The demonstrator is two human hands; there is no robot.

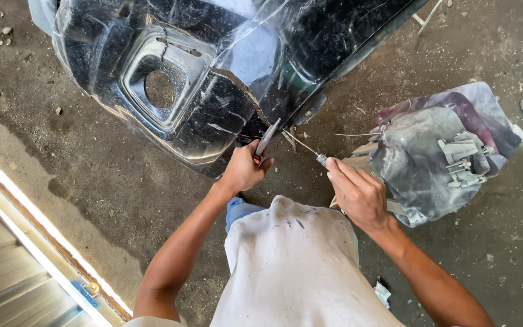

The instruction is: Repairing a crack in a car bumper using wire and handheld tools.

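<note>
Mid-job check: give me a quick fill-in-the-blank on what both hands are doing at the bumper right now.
1. The left hand grips a pair of ____ at the cracked edge of the black bumper.
2. The right hand pinches a thin ____ that runs toward the crack.
3. A grey car part lies on the concrete floor to the person's ____.

Missing words: pliers; wire; right

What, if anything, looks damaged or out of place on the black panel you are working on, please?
The glossy black panel has a jagged crack running down to its lower edge, right where the left hand holds pliers. The right hand holds a thin wire towards that spot.
</note>
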